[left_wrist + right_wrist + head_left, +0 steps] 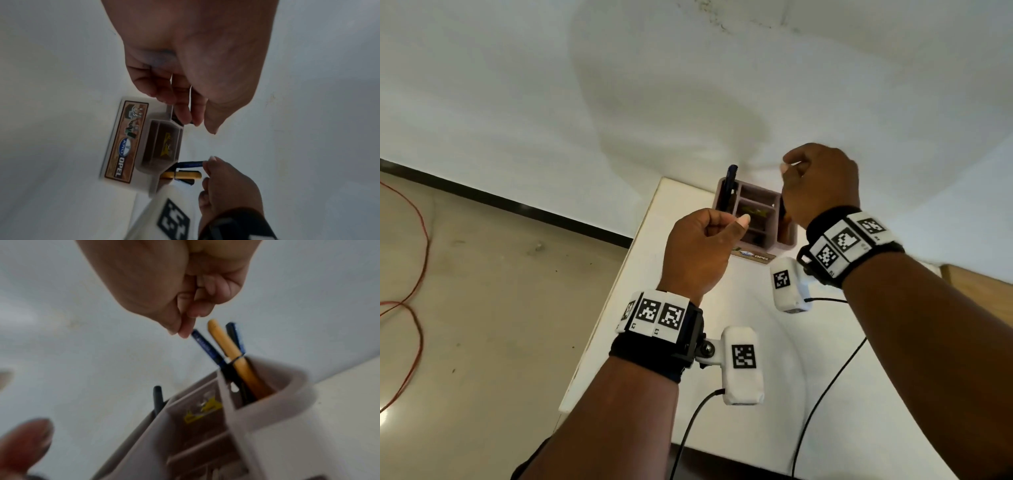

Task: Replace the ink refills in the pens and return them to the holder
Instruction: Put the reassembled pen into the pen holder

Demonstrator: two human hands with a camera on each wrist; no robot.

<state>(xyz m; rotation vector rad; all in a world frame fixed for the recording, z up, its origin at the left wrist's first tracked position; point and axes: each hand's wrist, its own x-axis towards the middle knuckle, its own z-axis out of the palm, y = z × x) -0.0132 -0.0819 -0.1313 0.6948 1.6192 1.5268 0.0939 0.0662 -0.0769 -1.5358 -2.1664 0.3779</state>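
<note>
A mauve pen holder (788, 240) stands at the table's far edge against the wall. My right hand (822, 185) hangs over its right compartment and pinches the top end of a blue pen (205, 347), whose lower part is inside the holder (287, 402). A yellow pen (226, 347) and another dark blue pen (236, 337) stand beside it. A dark pen (731, 181) stands in the left compartment. My left hand (705, 246) hovers in front of the holder with fingers curled and thumb on the index finger; I see nothing in it.
A brown label card (755, 255) printed OPEL lies in front of the holder. The white table (619, 308) ends at its left edge above the floor, where a red cable (417, 274) runs. The wall is right behind the holder.
</note>
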